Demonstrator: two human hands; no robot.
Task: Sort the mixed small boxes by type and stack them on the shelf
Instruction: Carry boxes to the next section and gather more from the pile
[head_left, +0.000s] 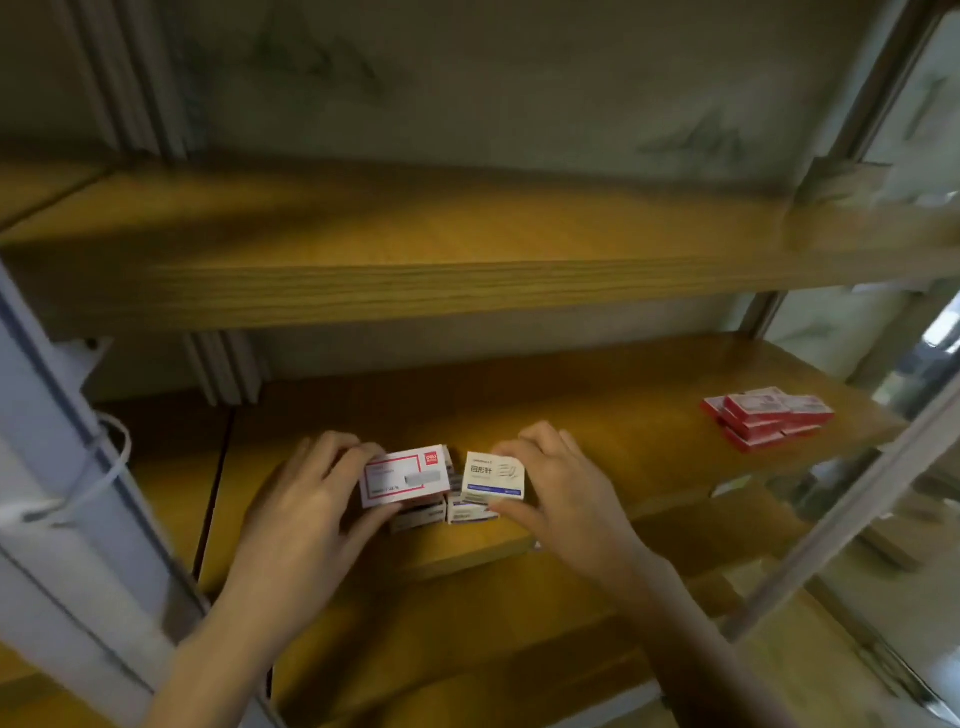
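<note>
Two hands work side by side on the middle shelf board (597, 405). The left hand (306, 499) pinches a white box with a red frame (406, 475), thumb on its near edge, fingers over the far end, long axis running left to right, label up. The right hand (561, 483) clasps a white paper-clip box with a blue stripe (493, 476) the same way. Each sits atop at least one like box; the exact count is hidden. Well apart, far right, lies a stack of red boxes (768, 417), roughly six
</note>
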